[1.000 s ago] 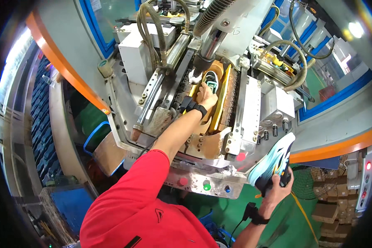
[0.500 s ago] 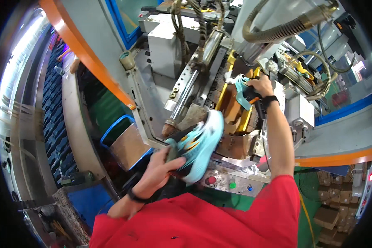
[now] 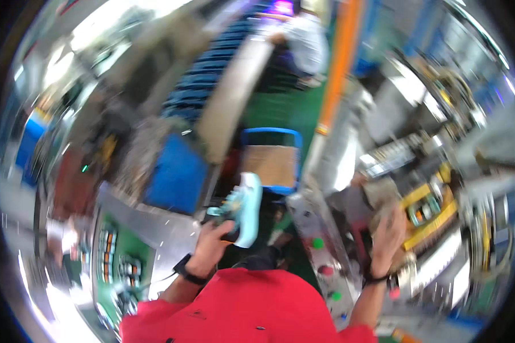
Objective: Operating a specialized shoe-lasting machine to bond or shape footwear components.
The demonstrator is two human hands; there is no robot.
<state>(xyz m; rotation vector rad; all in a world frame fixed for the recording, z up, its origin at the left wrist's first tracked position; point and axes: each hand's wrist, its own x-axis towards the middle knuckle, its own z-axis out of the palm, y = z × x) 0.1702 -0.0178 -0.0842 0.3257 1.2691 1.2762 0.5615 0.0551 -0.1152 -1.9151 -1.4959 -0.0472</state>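
Observation:
A light blue and white sneaker (image 3: pixel 248 211) is gripped in my left hand (image 3: pixel 213 244), its pale sole turned to the right. The hand is closed around the shoe's dark, heel-side part. My right hand (image 3: pixel 388 237) reaches over the machine's near edge with its fingers stretched out and nothing visible in them, though motion smears them. Right of that hand, between the machine's yellow bars (image 3: pixel 432 228), sits a teal and orange piece (image 3: pixel 422 212) that looks like another shoe; blur hides its detail.
Green and red buttons line the machine's front panel (image 3: pixel 324 270). A blue-framed cart (image 3: pixel 272 163) with a brown board stands ahead, beside a long conveyor (image 3: pixel 234 97). A co-worker in a light top (image 3: pixel 306 43) is low beyond it. Several shoes lie on a green surface (image 3: pixel 111 257) at left.
My view has swung left, so the machine now appears on the right. My right hand has let go of the teal shoe in the machine. The sneaker stays in my left hand.

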